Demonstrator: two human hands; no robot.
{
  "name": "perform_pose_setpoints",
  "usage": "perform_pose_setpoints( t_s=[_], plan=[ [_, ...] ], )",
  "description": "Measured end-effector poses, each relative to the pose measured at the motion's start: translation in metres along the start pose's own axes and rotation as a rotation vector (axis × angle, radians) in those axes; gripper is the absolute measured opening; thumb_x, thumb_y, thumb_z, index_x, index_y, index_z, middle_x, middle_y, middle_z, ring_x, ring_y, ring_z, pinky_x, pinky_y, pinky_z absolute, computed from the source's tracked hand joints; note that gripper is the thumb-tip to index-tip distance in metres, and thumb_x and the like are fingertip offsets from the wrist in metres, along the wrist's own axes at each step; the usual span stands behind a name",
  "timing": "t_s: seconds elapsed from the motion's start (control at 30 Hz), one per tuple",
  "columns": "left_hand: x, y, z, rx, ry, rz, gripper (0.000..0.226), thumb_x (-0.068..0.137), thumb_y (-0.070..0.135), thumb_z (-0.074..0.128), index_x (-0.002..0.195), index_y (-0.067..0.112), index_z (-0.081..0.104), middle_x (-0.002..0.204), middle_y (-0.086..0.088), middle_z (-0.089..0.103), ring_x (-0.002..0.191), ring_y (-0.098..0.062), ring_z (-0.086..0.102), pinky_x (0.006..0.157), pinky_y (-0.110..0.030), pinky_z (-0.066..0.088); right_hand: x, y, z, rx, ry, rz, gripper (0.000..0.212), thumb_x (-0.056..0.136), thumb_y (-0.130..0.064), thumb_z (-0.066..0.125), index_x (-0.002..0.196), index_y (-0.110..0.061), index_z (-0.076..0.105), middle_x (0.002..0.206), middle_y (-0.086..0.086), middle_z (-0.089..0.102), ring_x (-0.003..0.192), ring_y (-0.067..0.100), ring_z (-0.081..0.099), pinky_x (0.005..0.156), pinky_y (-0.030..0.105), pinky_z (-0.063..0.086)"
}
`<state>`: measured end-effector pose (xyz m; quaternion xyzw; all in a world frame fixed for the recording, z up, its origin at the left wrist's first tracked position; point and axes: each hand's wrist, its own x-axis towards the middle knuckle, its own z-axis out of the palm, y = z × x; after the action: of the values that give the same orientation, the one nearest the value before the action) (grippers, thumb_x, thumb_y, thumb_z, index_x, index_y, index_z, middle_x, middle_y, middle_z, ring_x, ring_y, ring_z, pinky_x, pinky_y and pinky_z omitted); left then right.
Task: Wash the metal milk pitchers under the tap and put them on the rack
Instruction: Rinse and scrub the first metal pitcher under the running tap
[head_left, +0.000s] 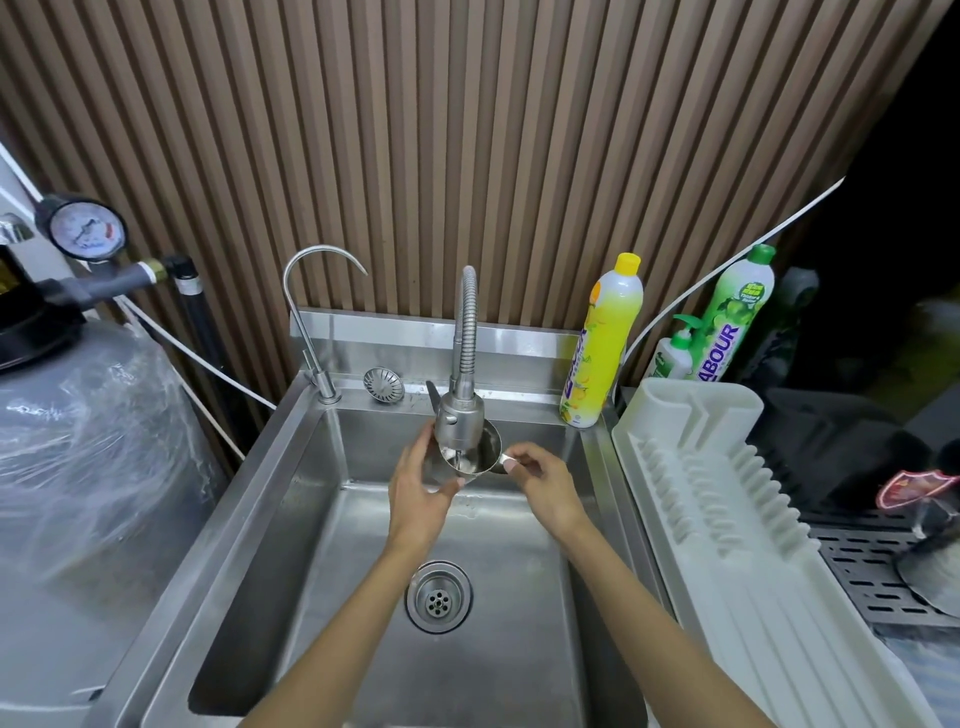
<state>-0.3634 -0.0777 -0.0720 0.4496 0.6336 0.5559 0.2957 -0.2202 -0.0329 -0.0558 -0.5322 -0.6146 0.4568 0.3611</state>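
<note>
You get one legible mark: "ABOUR" on the green dish-soap bottle (735, 322) (leading letter hidden). The yellow bottle (602, 338) label is too blurred.

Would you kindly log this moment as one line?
step: rinse | pitcher under tap | left hand grips its side | right hand pinches handle

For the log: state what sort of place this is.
Likely a café wash-up corner: steel sink, metal milk pitcher under the flexible tap, white dish rack beside it.

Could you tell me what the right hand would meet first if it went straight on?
The right hand pinches the handle, so it would probably meet the milk pitcher wall first; depth is unclear.
</note>
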Motion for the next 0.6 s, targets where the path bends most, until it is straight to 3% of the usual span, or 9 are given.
perform_pose_setpoints(
  t_s=[0.13, 0.17, 0.27, 0.37, 0.47, 0.53, 0.6],
  plan=[
    [0.001, 0.002, -0.017, 0.18, -0.01, 0.165, 0.076, 0.074, 0.001, 0.072, 0.139, 0.018, 0.037, 0.143, -0.005, 0.038, 0.124, -0.004, 0.033, 0.102, -0.008, 0.019, -0.002, 0.001, 0.017, 0.265, -0.065, 0.091, 0.017, 0.09, -0.004, 0.053, 0.081, -0.016, 0.059, 0.08, -0.003, 0.055, 0.081, 0.011, 0.051, 0.086, 0.025, 0.044],
    [0.002, 0.002, -0.021, 0.2, -0.028, 0.184, 0.077, 0.075, 0.002, 0.072, 0.14, 0.022, 0.036, 0.146, -0.004, 0.036, 0.127, -0.003, 0.031, 0.105, -0.01, 0.019, -0.003, 0.0, 0.021, 0.327, -0.092, 0.123, 0.017, 0.091, -0.002, 0.051, 0.082, -0.015, 0.058, 0.082, -0.001, 0.053, 0.082, 0.011, 0.05, 0.088, 0.027, 0.044],
    [0.005, 0.003, -0.034, 0.204, -0.117, 0.19, 0.079, 0.075, 0.009, 0.073, 0.139, 0.033, 0.034, 0.14, 0.005, 0.04, 0.13, -0.009, 0.037, 0.111, -0.034, 0.034, -0.008, 0.001, 0.031, 0.493, -0.162, 0.178, 0.018, 0.094, 0.0, 0.044, 0.085, -0.012, 0.054, 0.092, 0.007, 0.054, 0.089, 0.014, 0.053, 0.089, 0.023, 0.046],
    [0.006, 0.008, -0.046, 0.335, -0.206, 0.164, 0.081, 0.073, 0.034, 0.074, 0.141, 0.034, 0.031, 0.12, 0.01, 0.039, 0.112, -0.005, 0.043, 0.101, -0.026, 0.038, -0.018, 0.006, 0.036, 0.604, -0.202, 0.223, 0.019, 0.096, -0.002, 0.041, 0.084, -0.012, 0.053, 0.085, 0.007, 0.059, 0.085, 0.014, 0.059, 0.087, 0.023, 0.047],
    [0.004, 0.007, -0.052, 0.485, -0.225, 0.078, 0.081, 0.07, 0.057, 0.067, 0.14, 0.035, 0.033, 0.105, 0.001, 0.039, 0.099, -0.014, 0.049, 0.09, -0.025, 0.04, -0.028, 0.011, 0.036, 0.582, -0.239, 0.266, 0.019, 0.097, -0.007, 0.042, 0.082, -0.012, 0.053, 0.068, -0.001, 0.063, 0.077, 0.012, 0.066, 0.083, 0.026, 0.052],
    [0.002, 0.004, -0.05, 0.515, -0.243, 0.007, 0.084, 0.066, 0.069, 0.061, 0.138, 0.035, 0.035, 0.101, -0.005, 0.043, 0.098, -0.023, 0.051, 0.09, -0.03, 0.043, -0.032, 0.011, 0.032, 0.512, -0.247, 0.276, 0.019, 0.097, -0.01, 0.043, 0.081, -0.012, 0.054, 0.062, -0.001, 0.062, 0.071, 0.011, 0.069, 0.077, 0.027, 0.055],
    [0.001, -0.002, -0.047, 0.506, -0.273, -0.054, 0.088, 0.064, 0.074, 0.057, 0.138, 0.032, 0.037, 0.111, -0.01, 0.052, 0.108, -0.027, 0.052, 0.096, -0.035, 0.043, -0.033, 0.007, 0.025, 0.402, -0.236, 0.273, 0.018, 0.096, -0.01, 0.044, 0.082, -0.011, 0.055, 0.062, 0.001, 0.058, 0.065, 0.01, 0.069, 0.071, 0.028, 0.057]
  ],
)
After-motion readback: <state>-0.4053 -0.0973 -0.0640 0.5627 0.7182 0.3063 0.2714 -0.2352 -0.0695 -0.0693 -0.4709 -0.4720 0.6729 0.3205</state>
